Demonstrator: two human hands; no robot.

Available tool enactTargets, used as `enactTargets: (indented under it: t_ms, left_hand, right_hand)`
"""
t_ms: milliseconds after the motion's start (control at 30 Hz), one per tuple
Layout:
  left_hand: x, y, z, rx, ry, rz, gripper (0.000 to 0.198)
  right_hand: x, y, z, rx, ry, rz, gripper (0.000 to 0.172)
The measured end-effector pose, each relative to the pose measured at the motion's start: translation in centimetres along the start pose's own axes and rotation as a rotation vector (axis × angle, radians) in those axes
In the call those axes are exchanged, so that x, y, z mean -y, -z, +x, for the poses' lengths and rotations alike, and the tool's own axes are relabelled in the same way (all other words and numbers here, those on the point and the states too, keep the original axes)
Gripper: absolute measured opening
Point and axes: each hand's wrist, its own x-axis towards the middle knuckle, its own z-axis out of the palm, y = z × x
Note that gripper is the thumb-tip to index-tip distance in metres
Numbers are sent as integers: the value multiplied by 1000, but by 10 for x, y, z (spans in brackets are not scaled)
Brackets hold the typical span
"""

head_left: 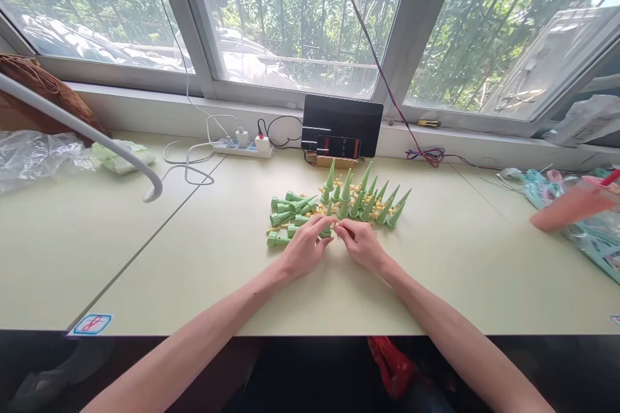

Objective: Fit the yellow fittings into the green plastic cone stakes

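At the middle of the table my left hand (307,245) is closed around a green pointed cone (329,209), whose tip rises above the fingers. Right beside it, my right hand (361,243) pinches something small against the cone's side; the fingertips hide most of it. Behind my hands several green cones (368,208) stand upright in a group, with small yellow pieces (338,184) on and among them. To the left of my left hand, several green cones (279,218) lie on their sides in a loose pile.
A dark tablet (341,122) leans at the sill, with a phone (339,146) showing a timer before it. A power strip (243,148) with cables lies to its left. At right a pink drink cup (574,201) lies tilted on plastic bags. A white curved rod (87,132) crosses the left.
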Motion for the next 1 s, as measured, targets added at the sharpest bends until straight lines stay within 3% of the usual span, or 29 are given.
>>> enactTargets:
  t_ms: [1000]
  left_hand:
    - [-3,1,1,1,58,-77,39]
  right_hand:
    - [4,1,1,-5,25,-16,30]
